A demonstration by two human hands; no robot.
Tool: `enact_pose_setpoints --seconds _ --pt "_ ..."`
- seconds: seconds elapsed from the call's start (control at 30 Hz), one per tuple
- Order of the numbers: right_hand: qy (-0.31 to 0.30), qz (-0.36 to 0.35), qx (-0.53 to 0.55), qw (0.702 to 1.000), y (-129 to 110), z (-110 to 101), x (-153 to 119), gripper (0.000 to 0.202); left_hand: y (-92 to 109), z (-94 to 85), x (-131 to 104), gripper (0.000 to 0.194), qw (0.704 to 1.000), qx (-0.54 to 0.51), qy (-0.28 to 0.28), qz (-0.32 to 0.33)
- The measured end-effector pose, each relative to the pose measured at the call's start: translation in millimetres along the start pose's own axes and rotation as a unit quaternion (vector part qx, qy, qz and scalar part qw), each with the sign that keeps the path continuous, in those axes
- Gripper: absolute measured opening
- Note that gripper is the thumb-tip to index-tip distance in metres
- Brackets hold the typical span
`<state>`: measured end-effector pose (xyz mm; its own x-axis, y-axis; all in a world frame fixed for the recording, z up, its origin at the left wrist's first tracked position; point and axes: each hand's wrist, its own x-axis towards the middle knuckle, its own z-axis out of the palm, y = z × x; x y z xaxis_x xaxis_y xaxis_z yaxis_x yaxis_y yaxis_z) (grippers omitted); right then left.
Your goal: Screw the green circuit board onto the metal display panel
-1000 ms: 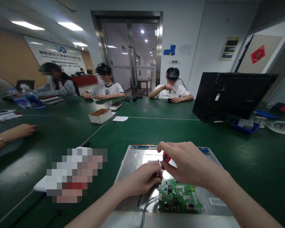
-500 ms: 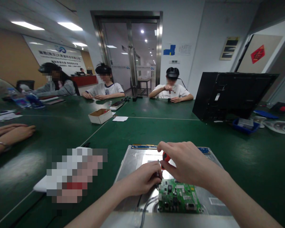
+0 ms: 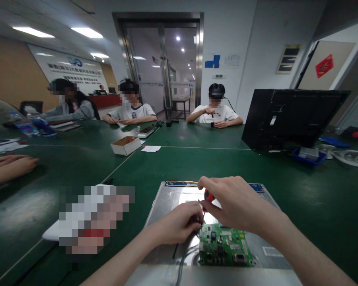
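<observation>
My right hand [image 3: 231,200] is closed round the red and black handle of a screwdriver [image 3: 208,196], whose shaft points down at the circuit board's upper left corner. Close beside it, my left hand [image 3: 181,222] has its fingers pinched together near the screwdriver's tip; what they hold is hidden. The green circuit board [image 3: 223,244] lies on a silvery metal display panel [image 3: 159,214] that has blue strips along its far edge. Grey cables [image 3: 181,264] run from the board's left side toward me.
A black monitor [image 3: 295,119] stands at the right, by a blue tray [image 3: 308,157]. An open white box [image 3: 125,145] sits left of centre on the green table [image 3: 179,163]. A blurred-out white item [image 3: 86,218] lies at left. Several people sit around, one person's hands [image 3: 13,169] at far left.
My hands, the screwdriver and the board hold nearly the same positions. The other person's hands at far left have shifted slightly left.
</observation>
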<state>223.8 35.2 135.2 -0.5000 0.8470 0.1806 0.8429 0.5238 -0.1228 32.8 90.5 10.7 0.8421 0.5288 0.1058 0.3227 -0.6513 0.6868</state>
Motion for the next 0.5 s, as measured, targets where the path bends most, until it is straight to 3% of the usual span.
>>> enact_pose_setpoints --seconds 0.27,0.5 --pt "0.004 0.000 0.003 1.000 0.4 -1.1 -1.8 0.015 -3.0 -0.2 -0.3 0.022 1.000 -0.007 -0.003 0.002" --pt "0.013 0.007 0.008 1.000 2.1 -3.9 -1.8 0.015 5.9 -2.6 -0.4 0.022 1.000 -0.003 0.003 -0.016"
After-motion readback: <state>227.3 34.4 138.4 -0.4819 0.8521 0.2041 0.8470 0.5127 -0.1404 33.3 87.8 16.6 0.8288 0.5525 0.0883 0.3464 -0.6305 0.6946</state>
